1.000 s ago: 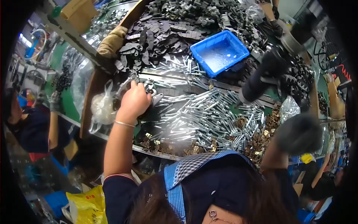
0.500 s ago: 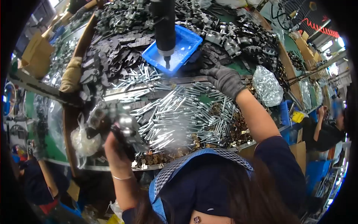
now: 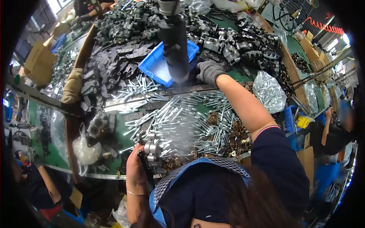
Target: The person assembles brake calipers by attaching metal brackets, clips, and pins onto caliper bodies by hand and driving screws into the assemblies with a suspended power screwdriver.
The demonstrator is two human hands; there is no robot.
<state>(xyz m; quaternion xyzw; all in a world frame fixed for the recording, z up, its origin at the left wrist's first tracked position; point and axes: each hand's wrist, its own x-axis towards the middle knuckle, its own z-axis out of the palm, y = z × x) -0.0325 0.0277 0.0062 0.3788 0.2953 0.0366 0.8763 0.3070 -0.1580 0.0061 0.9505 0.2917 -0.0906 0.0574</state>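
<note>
Though blurred, tool [image 3: 174, 49] apparently before tray [image 3: 157, 67]

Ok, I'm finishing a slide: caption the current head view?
Bare left hand holding silvery metal part; grey-gloved right hand near blue plastic tray.

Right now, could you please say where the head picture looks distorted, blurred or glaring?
Head view: the bench edge curves with lens distortion; corners are black; a pale haze veils some metal pins; the hanging tool looks soft; an upper-right lamp glares.
</note>
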